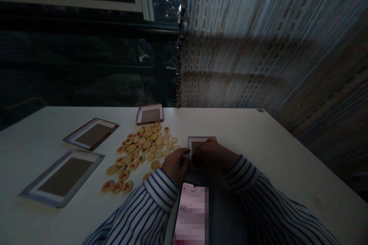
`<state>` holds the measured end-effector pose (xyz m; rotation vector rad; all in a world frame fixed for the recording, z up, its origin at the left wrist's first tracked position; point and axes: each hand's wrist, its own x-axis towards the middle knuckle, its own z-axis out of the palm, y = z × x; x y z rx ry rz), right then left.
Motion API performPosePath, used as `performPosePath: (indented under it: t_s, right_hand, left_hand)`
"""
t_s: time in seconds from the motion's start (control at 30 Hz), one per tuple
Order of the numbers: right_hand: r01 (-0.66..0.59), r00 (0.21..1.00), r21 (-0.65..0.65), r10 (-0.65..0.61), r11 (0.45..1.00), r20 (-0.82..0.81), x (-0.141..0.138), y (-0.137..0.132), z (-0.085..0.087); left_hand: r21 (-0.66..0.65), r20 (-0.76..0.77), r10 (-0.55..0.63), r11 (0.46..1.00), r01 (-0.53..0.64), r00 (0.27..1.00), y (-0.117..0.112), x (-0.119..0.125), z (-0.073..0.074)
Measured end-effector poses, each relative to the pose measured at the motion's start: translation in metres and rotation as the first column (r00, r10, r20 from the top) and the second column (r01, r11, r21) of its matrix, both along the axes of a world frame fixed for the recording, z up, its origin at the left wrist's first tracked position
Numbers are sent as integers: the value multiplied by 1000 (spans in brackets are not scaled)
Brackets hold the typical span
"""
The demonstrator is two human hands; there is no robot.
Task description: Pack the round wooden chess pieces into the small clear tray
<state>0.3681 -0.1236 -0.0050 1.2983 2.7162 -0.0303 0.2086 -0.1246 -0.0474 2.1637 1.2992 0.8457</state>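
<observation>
My right hand (211, 155) reaches over a small shallow open box (194, 138), its fingers curled down and bunched together. Whatever lies under those fingers is hidden. Close beside it, at the box's left edge, my left hand (176, 165) is closed, thumb and forefinger drawn together. I cannot make out what it holds. To the left spreads a loose heap of round wooden Chinese chess pieces (153, 147), some showing red or black characters, others plain side up. Several lie right by my left hand and sleeve.
Three more shallow open boxes stand on the white table (258, 141): one at the back (149, 122), one at left (90, 146), one nearer left (60, 203). A lit phone (191, 214) is below my hands. A string curtain (244, 46) hangs behind.
</observation>
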Motion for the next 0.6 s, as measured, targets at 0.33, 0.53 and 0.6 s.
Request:
performPosePath:
  t_s: [0.33,0.53,0.6]
  right_hand:
    - [-1,1000,-31,1,1000,4,-4,-4,12]
    - [-17,998,-10,17,1000,-60,0,-1,2]
    - [-14,999,-10,14,1000,-45,1,0,0]
  left_hand:
    - [-30,-15,-9,1000,9,1000,0,0,-2]
    - [-63,-27,-11,998,9,1000,0,0,0]
    - [-55,-26,-3,998,1,1000,0,0,0]
